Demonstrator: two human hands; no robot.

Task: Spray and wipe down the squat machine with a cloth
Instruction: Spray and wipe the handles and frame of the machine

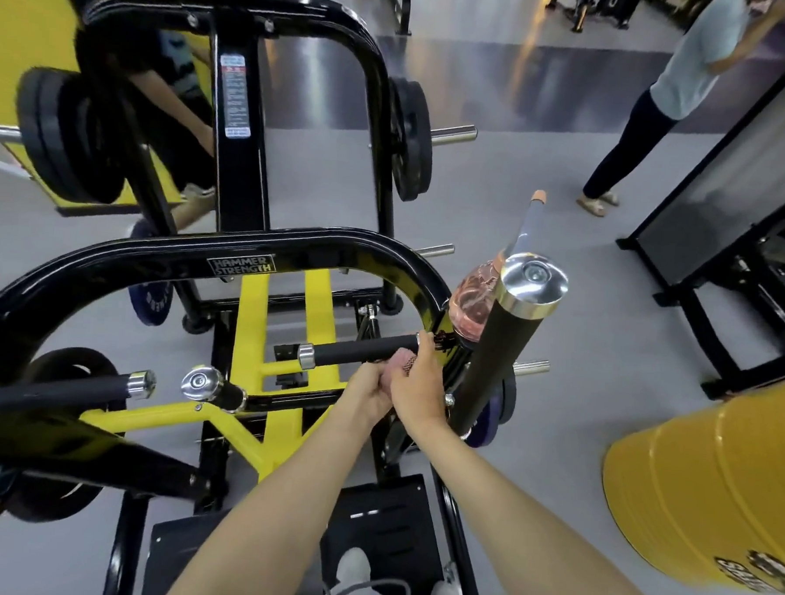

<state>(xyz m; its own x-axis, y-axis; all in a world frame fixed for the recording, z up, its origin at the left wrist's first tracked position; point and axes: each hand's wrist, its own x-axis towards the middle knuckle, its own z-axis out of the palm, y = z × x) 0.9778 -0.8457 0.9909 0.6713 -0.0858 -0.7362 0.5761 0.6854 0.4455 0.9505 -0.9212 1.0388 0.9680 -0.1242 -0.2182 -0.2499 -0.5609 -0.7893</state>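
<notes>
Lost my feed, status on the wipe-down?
Left hand and right hand grip pink cloth at horizontal handle. Spray bottle sits behind upright handle. Nothing blocking.

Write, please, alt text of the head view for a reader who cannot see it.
The left hand and right hand hold a small pink cloth just below the horizontal black grip of a black-and-yellow squat machine. A clear bottle of pink liquid stands beside the frame.

Squat machine [156, 257] black and yellow — cloth [404, 359] pink, fine-checked; spray bottle [472, 297] pinkish; drum [690, 485] yellow.
</notes>
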